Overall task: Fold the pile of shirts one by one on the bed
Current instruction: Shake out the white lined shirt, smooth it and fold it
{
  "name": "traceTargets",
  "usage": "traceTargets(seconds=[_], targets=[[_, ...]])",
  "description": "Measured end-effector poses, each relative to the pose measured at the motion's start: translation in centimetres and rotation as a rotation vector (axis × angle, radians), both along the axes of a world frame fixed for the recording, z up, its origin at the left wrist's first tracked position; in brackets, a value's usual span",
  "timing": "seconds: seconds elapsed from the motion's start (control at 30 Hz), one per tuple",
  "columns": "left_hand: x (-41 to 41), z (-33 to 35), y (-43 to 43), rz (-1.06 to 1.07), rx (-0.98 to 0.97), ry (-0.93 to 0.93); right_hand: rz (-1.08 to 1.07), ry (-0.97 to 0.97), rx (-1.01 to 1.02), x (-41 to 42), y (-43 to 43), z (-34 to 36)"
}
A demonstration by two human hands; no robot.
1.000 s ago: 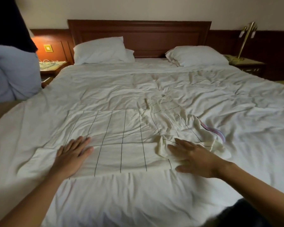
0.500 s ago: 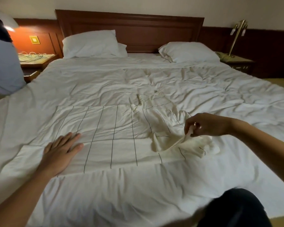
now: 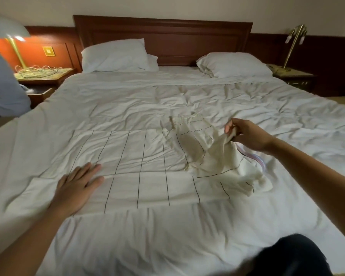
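A white shirt with thin black grid lines [image 3: 147, 162] lies spread across the white bed [image 3: 167, 236]. My left hand [image 3: 78, 186] rests flat, fingers straight, on the shirt's left end. At the right end, my right hand [image 3: 245, 134] pinches a fold of the shirt's cloth and holds it lifted off the bed. The raised cloth hangs bunched below that hand. A striped collar band [image 3: 255, 156] peeks out beneath my right wrist.
Two white pillows [image 3: 116, 54] lie against the dark wooden headboard [image 3: 163, 30]. Nightstands with brass lamps [image 3: 293, 42] stand on both sides. A person in light blue [image 3: 2, 86] is at the left edge. A dark cloth [image 3: 291, 255] shows at bottom right.
My right hand went from lying flat on the shirt's right end to pinching the cloth and lifting it up and farther away. My left hand stayed flat on the left end.
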State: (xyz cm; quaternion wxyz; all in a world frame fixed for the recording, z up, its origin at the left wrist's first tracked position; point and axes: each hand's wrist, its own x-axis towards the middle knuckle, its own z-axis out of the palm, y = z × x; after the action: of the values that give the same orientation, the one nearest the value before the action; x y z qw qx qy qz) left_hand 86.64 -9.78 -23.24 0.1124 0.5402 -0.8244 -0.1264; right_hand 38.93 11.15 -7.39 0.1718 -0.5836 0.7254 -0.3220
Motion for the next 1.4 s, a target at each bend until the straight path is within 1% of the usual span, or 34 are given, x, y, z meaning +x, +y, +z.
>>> traceTargets(seconds=[0.03,0.07,0.13,0.17,0.2,0.27,0.37,0.43,0.53,0.57,0.6,0.67,0.7,0.73,0.77,0.8,0.83,0.87,0.9,0.93,0.97,1.0,1.1,1.17,1.23,1.27,1.33,1.4], targets=[[0.0,-0.1,-0.1,-0.002,-0.001,-0.003,0.038,0.094,0.07,-0.5,1.2,-0.3],[0.0,-0.1,-0.1,-0.001,-0.001,-0.005,0.055,0.233,0.182,-1.0,2.5,-0.7],[0.0,-0.3,-0.3,0.004,-0.006,-0.02,0.009,0.567,0.466,-1.7,5.1,-1.8],[-0.1,-0.3,-0.4,0.001,-0.011,-0.037,-0.021,0.727,0.556,-1.7,6.3,-2.6],[-0.1,-0.3,-0.5,-0.005,-0.017,-0.057,-0.019,0.842,0.57,-1.3,7.1,-3.4],[-0.2,-0.3,-0.6,-0.014,-0.021,-0.098,0.059,0.926,0.419,0.5,7.4,-5.3],[-0.6,0.1,-0.3,-0.006,-0.03,-0.199,0.137,0.979,0.165,2.6,5.3,-7.4],[-1.5,0.5,0.3,-0.009,-0.075,-0.209,0.13,1.003,0.115,3.3,3.2,-7.9],[-4.2,1.1,2.0,-0.025,-0.051,0.029,0.133,0.975,0.038,3.8,0.9,-7.9],[-5.2,1.2,2.4,-0.047,-0.04,0.08,0.119,0.955,0.007,3.9,0.3,-7.8],[-6.2,1.2,2.7,-0.072,-0.039,0.096,0.097,0.872,-0.03,4.0,0.0,-7.5],[-7.6,1.0,2.9,-0.118,-0.041,0.06,0.071,0.565,-0.066,4.4,0.1,-6.0],[-8.1,0.9,2.8,-0.135,-0.035,0.024,0.114,0.397,-0.026,4.5,0.4,-5.2],[-8.3,0.8,2.6,-0.144,-0.025,-0.009,0.196,0.256,0.056,4.5,0.8,-4.7],[-8.4,0.7,2.4,-0.149,-0.017,-0.032,0.28,0.157,0.142,4.8,1.4,-4.3],[-8.4,0.6,2.2,-0.153,-0.013,-0.042,0.343,0.096,0.199,5.0,2.1,-4.3],[-8.3,0.4,2.1,-0.156,-0.015,-0.043,0.356,0.132,0.239,5.2,2.8,-4.8],[-8.2,0.2,2.0,-0.159,-0.025,-0.039,0.347,0.249,0.24,5.1,3.3,-5.7],[-8.1,0.1,2.0,-0.162,-0.037,-0.033,0.289,0.418,0.23,4.9,3.7,-6.8],[-8.0,-0.1,2.0,-0.164,-0.049,-0.029,0.21,0.539,0.214,4.6,3.9,-8.1],[-8.0,-0.2,2.1,-0.164,-0.06,-0.026,0.14,0.595,0.188,4.4,4.1,-8.9],[-8.1,-0.3,2.1,-0.161,-0.067,-0.024,0.111,0.614,0.122,4.3,4.2,-9.5],[-8.2,-0.2,2.4,-0.149,-0.069,-0.024,0.109,0.686,-0.055,4.1,3.9,-10.1],[-8.2,0.0,2.5,-0.149,-0.059,-0.024,0.121,0.599,-0.061,4.5,3.8,-9.6],[-8.2,0.2,2.7,-0.145,-0.055,-0.026,0.162,0.598,-0.049,5.3,4.1,-8.9],[-8.2,0.3,2.7,-0.143,-0.053,-0.03,0.193,0.648,-0.071,5.7,4.4,-8.7],[-8.3,0.3,2.8,-0.146,-0.049,-0.044,0.262,0.814,-0.125,6.6,5.0,-8.9],[-8.2,0.4,2.8,-0.153,-0.048,-0.061,0.312,0.879,-0.071,7.3,5.5,-8.9]])
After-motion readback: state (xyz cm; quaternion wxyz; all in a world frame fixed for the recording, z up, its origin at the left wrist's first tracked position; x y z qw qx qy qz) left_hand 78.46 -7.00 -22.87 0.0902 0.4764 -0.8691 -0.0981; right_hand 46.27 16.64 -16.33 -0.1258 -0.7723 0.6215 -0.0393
